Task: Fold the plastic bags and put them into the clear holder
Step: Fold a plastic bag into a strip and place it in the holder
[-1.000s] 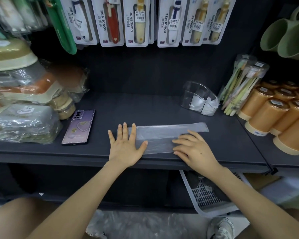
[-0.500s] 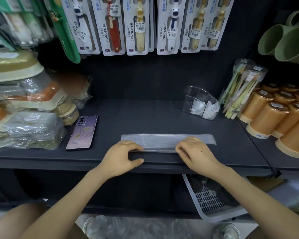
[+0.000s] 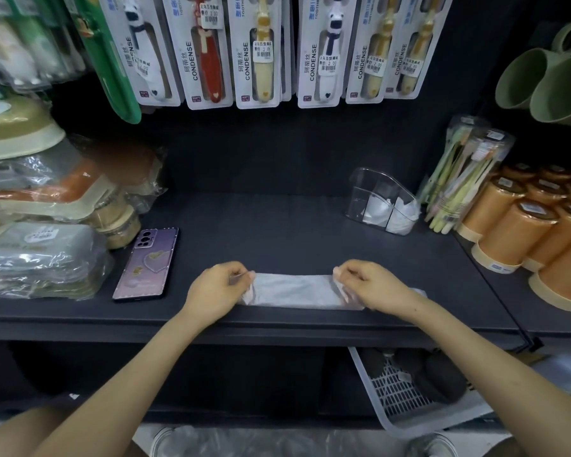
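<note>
On the dark shelf [image 3: 277,225], just right of the phone [image 3: 147,263], our left hand [image 3: 215,288] and right hand [image 3: 370,285] each pinch an end of the folded plastic bag [image 3: 294,290]. We judge it thin, limp and slippery, best held by its edges. Farther back and right of the phone stands the clear holder [image 3: 381,199].

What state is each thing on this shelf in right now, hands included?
plastic bag: folded into a long strip, lying flat on the shelf.
left hand: pinches the strip's left end.
right hand: pinches it near the right end.
clear holder: upright, folded white bags inside.
phone: lying face down, untouched.
</note>
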